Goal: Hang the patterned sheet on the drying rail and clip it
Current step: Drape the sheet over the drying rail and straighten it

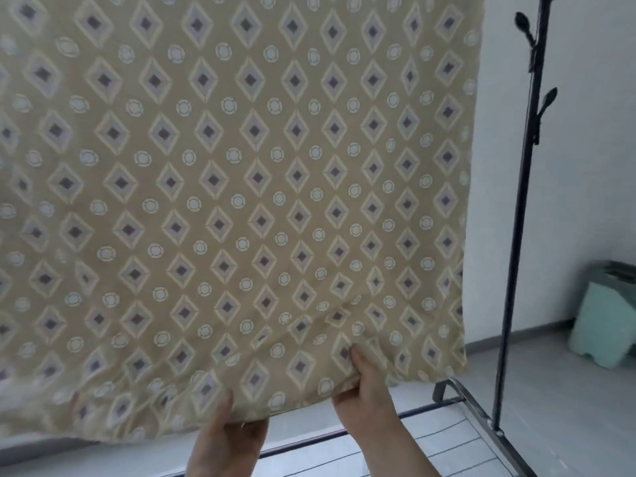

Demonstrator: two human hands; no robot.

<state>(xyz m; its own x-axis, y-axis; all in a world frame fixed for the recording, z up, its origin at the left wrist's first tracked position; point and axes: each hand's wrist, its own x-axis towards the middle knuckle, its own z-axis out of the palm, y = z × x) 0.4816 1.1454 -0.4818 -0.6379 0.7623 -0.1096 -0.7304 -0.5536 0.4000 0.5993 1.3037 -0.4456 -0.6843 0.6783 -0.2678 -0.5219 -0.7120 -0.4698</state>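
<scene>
The patterned sheet [241, 187], beige with purple diamonds and pale circles, hangs down flat and fills most of the view; its top edge and the rail it hangs from are out of frame. My left hand [229, 438] pinches the sheet's bottom hem, thumb in front of the cloth. My right hand [370, 390] grips the hem a little to the right, thumb pressed into the fabric, which bunches into creases there. The drying rack's dark upright post [516, 235] stands just right of the sheet. Two dark clips, one [526, 25] above the other [547, 101], sit on that post.
The rack's grey base frame [481, 414] with its wire shelf lies on the pale floor under the sheet. A mint-green stool [599, 325] stands against the white wall at the right. A dark skirting runs along the wall's foot.
</scene>
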